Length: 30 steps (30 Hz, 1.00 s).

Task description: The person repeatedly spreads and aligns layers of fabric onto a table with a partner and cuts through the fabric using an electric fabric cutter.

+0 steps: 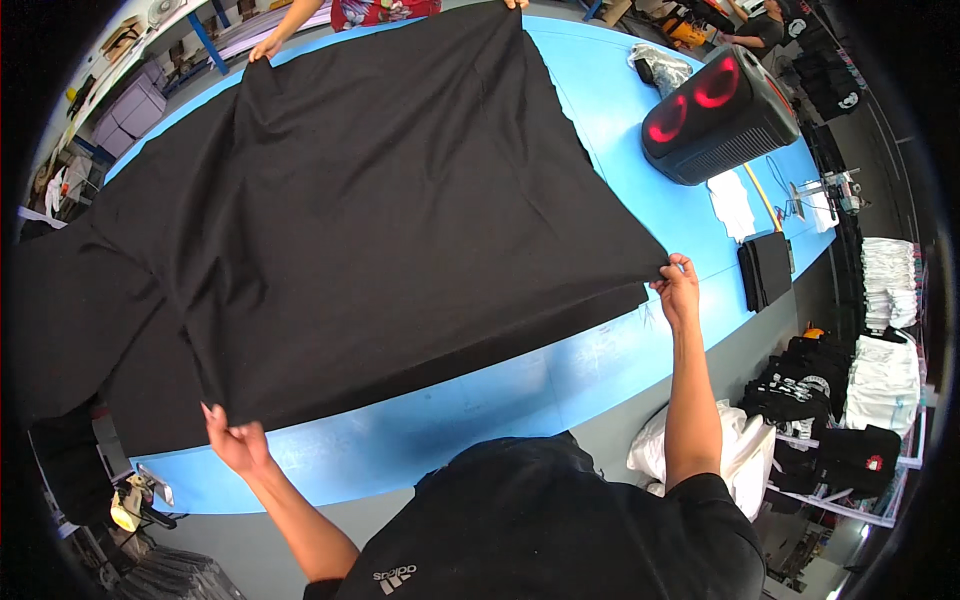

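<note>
A large sheet of black fabric (390, 220) stretches across a blue table (600, 90), with more dark cloth under its near edge. My left hand (238, 440) grips the fabric's near edge at the lower left, fingers curled. My right hand (678, 285) pinches the fabric's corner on the right, lifting it slightly. Creases run down the left half of the sheet. Another person's hand (266, 48) holds the far edge at the upper left; their other hand (515, 5) is at the far corner, partly cut off.
A black speaker with red lights (718, 120), a clear bag (660, 68), white cloth (730, 205) and folded black cloth (762, 270) lie on the table's right end. Garment piles (880, 380) and a white sack (650, 440) stand at the right. Shelving (130, 40) is upper left; another person (760, 35) is upper right.
</note>
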Each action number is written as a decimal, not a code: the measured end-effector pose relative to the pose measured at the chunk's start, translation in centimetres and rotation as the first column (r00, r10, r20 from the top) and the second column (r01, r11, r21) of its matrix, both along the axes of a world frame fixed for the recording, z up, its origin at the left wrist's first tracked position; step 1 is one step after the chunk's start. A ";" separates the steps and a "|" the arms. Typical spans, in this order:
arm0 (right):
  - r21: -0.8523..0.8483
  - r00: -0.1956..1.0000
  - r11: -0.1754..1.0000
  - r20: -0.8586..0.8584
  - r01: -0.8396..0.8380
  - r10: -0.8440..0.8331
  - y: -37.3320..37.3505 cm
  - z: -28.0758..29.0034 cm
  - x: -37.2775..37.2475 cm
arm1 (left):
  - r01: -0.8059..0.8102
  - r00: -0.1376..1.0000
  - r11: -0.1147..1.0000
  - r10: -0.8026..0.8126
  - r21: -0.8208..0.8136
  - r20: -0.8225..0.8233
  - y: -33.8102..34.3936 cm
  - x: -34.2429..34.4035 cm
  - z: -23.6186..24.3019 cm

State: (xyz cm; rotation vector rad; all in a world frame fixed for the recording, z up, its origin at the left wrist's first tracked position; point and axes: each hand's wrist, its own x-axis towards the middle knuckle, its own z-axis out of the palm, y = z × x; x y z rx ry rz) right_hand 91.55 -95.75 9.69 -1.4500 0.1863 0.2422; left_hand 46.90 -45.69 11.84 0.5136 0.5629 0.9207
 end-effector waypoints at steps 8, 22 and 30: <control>-0.022 0.909 0.987 -0.392 -0.159 0.138 -4.0 -6.4 -0.5 | -0.082 0.851 0.986 -0.008 -0.148 -0.526 -5.2 -2.8 -12.7; -0.093 0.850 0.847 -0.118 -0.524 0.513 1.9 0.4 8.2 | 0.021 0.812 0.998 0.020 0.063 -0.583 -2.2 3.7 -3.7; -0.159 0.889 0.877 -0.019 -0.454 0.457 -4.8 -4.6 4.1 | 0.006 0.735 0.979 0.135 0.204 -0.665 -2.6 -1.5 -7.3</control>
